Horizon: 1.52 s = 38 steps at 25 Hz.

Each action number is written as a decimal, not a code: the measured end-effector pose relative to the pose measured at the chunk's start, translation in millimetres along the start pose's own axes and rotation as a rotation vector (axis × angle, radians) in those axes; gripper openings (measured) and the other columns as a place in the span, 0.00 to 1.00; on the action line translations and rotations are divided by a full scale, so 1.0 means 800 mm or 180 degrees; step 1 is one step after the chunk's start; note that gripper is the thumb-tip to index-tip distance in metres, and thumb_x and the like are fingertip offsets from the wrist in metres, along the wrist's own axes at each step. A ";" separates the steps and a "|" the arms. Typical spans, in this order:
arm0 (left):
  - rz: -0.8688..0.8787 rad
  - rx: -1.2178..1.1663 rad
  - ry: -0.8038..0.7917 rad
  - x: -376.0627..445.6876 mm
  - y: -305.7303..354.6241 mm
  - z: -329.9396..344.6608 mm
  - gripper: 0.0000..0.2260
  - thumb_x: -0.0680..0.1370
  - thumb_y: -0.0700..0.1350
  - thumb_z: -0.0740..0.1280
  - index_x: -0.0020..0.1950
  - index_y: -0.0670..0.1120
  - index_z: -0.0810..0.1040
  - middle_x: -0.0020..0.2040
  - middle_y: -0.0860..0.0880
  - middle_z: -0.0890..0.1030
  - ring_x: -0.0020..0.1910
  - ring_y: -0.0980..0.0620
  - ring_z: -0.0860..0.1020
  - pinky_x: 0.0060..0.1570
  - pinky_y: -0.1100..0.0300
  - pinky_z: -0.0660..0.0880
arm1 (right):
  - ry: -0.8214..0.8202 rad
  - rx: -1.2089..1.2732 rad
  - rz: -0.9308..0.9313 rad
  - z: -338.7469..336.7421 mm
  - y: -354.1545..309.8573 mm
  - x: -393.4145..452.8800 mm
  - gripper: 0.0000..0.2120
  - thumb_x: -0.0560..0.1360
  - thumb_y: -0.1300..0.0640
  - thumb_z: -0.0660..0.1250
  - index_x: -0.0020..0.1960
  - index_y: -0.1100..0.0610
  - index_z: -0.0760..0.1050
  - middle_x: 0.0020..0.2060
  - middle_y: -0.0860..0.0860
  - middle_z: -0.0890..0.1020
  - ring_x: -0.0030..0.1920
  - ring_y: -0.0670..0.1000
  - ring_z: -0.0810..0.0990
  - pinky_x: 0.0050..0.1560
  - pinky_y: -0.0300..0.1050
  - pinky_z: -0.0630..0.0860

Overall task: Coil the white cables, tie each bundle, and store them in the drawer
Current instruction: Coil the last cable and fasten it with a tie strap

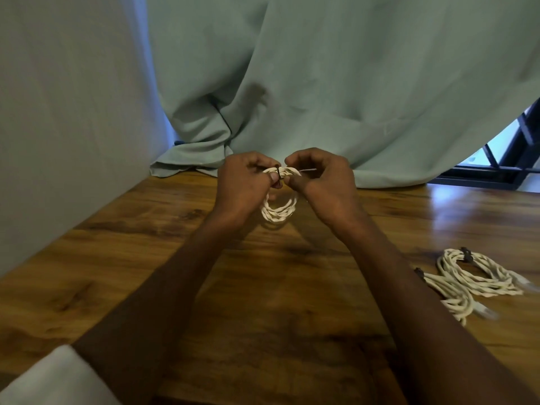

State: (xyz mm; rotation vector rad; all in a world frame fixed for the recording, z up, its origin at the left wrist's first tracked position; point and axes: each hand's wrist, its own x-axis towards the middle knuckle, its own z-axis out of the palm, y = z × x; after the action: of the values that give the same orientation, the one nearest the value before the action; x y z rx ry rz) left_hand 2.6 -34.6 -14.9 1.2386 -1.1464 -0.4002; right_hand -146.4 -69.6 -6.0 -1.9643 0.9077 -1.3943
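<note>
A coiled white cable (279,211) hangs above the wooden table (263,287), held up between both hands. My left hand (245,185) grips the top of the coil on its left side. My right hand (318,182) pinches the coil's top from the right. A thin dark tie (279,175) crosses the coil between my thumbs. A short white cable end sticks out to the right by my right forefinger. Two more coiled white cables (473,276) lie on the table at the right, each with a dark tie around it.
A pale green curtain (321,83) hangs behind the table and drapes onto its far edge. A grey wall stands at the left. A white object (55,378) shows at the bottom left corner. A window frame shows at the far right.
</note>
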 end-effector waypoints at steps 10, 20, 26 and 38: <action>-0.2093 -0.1857 -0.0808 0.010 0.013 -0.025 0.10 0.80 0.30 0.60 0.52 0.33 0.81 0.40 0.39 0.83 0.32 0.48 0.83 0.39 0.55 0.84 | 0.0406 -0.1897 -0.1105 0.019 0.013 -0.012 0.07 0.74 0.53 0.76 0.52 0.50 0.86 0.55 0.48 0.83 0.57 0.53 0.79 0.54 0.55 0.76; -0.2436 -0.2047 -0.0504 0.003 0.008 -0.017 0.08 0.80 0.29 0.63 0.46 0.35 0.81 0.36 0.40 0.85 0.30 0.46 0.85 0.39 0.47 0.84 | 0.0777 -0.1703 -0.0429 0.036 0.016 -0.018 0.10 0.76 0.46 0.74 0.56 0.45 0.86 0.57 0.45 0.82 0.59 0.49 0.77 0.59 0.56 0.75; -0.2415 -0.2077 -0.0483 0.003 0.002 -0.014 0.07 0.80 0.30 0.64 0.49 0.35 0.82 0.37 0.41 0.85 0.32 0.47 0.85 0.42 0.47 0.84 | 0.0714 -0.2069 -0.0454 0.037 0.015 -0.019 0.13 0.76 0.44 0.71 0.58 0.45 0.85 0.58 0.47 0.81 0.59 0.50 0.77 0.58 0.53 0.71; -0.2538 -0.2221 -0.0350 0.001 0.001 -0.013 0.07 0.79 0.30 0.66 0.54 0.34 0.82 0.43 0.39 0.86 0.41 0.44 0.85 0.45 0.43 0.84 | 0.0589 -0.1639 -0.0224 0.038 0.025 -0.017 0.09 0.74 0.48 0.75 0.54 0.45 0.86 0.59 0.46 0.80 0.62 0.51 0.74 0.61 0.57 0.74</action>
State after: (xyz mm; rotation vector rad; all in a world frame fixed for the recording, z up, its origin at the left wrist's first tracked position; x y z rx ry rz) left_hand 11.2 -29.7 -12.8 0.9931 -0.4611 -1.3511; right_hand -124.3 -69.1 -38.2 -2.2766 1.4085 -1.5095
